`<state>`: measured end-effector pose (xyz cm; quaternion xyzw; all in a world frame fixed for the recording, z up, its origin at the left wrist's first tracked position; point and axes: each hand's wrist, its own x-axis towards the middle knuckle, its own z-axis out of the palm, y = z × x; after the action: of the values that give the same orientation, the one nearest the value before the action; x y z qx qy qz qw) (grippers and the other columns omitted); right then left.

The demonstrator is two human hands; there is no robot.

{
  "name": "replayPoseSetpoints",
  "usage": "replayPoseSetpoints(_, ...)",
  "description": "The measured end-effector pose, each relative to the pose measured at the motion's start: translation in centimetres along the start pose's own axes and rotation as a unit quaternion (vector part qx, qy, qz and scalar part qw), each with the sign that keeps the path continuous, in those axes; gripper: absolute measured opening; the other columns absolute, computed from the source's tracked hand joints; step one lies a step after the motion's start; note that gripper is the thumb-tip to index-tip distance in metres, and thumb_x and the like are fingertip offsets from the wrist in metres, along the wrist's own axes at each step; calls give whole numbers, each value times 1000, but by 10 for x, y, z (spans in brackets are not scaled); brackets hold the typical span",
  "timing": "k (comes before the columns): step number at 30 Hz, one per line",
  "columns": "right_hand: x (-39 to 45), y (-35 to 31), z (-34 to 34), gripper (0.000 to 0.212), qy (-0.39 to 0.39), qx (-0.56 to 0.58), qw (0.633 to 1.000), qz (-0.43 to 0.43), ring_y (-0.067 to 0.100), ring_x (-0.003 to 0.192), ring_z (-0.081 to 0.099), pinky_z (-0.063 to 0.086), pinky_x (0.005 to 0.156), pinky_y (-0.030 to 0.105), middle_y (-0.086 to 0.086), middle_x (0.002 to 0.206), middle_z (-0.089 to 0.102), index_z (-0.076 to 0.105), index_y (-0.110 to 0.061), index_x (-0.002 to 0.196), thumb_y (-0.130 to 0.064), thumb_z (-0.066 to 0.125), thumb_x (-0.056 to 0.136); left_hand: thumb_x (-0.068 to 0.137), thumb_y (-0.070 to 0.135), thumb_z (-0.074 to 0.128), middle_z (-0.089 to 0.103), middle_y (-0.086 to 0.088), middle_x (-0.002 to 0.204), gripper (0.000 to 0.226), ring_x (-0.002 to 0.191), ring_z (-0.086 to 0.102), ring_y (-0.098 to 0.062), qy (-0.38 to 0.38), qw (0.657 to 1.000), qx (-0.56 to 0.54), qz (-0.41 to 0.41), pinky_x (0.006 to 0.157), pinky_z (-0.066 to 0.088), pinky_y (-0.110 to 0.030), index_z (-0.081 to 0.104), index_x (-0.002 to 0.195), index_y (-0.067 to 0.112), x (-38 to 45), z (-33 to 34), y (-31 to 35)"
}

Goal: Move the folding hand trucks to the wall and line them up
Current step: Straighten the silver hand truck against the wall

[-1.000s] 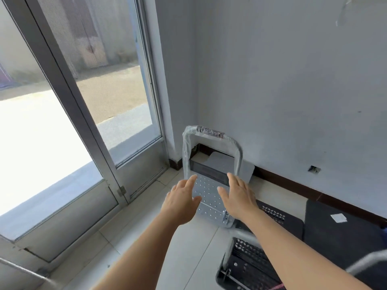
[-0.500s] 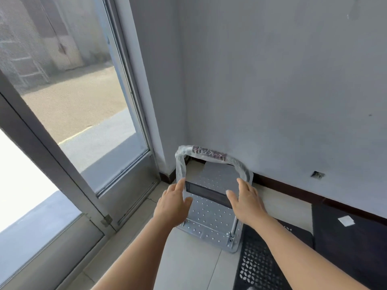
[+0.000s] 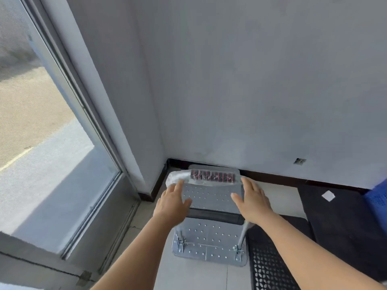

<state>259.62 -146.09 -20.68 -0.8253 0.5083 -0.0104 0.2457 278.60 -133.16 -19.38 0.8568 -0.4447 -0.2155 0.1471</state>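
A silver folding hand truck (image 3: 209,243) with a perforated platform stands in the corner, its far end at the wall's dark skirting. Its looped handle, wrapped in clear plastic with a black and red grip (image 3: 211,176), rises towards me. My left hand (image 3: 173,204) is at the handle's left tube with fingers stretched out. My right hand (image 3: 250,199) lies over the right tube, fingers also apart. Neither hand is closed around the tube. A black perforated hand truck (image 3: 270,266) lies on the floor just right of the silver one.
A glass door (image 3: 52,143) with a metal frame fills the left side. A dark flat platform (image 3: 339,216) with a white slip (image 3: 328,195) lies along the wall to the right. A blue object (image 3: 377,197) shows at the right edge. The wall (image 3: 251,80) is grey.
The view has come closer and looks more steeply down at the silver truck. Both hands have moved up from the platform level to the upper sides of the handle.
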Motion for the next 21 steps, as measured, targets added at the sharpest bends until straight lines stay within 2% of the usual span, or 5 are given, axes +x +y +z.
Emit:
replayPoseSetpoints(11,55,-13,24,76,-43,-90,993,55,23,149,-2,10,120,47,-1,162,-5,-6,-27,152,-53,38,94,94,41,48,11,0,160,72,148,12,-21,-66,989,95,97,120,17,-42,7,151,26,94,-5,-14)
replayPoseSetpoints(13,63,-11,26,76,-32,-91,994,51,23,148,2,14,119,46,-1,161,3,0,-26,152,-53,40,93,95,41,47,7,1,161,72,149,6,-20,-75,985,113,104,120,15,-43,4,151,27,103,-3,-12)
replayPoseSetpoints(17,81,-5,21,65,-44,-105,992,48,27,134,33,32,108,41,5,148,33,24,-24,146,-55,42,92,95,39,47,2,2,161,72,149,0,-19,-98,981,138,99,119,13,-46,3,151,27,117,2,-10)
replayPoseSetpoints(19,87,-4,20,57,-75,-126,988,38,28,129,39,32,105,39,5,143,42,31,-25,141,-55,38,93,96,41,45,8,2,161,70,149,3,-19,-111,978,150,92,119,13,-46,4,151,28,123,6,-8)
replayPoseSetpoints(21,92,-3,19,56,-83,-134,987,30,28,129,39,30,106,39,5,141,44,32,-23,140,-55,36,94,95,44,43,28,-2,154,66,146,19,-22,-116,977,154,88,117,19,-46,10,150,29,128,11,-7)
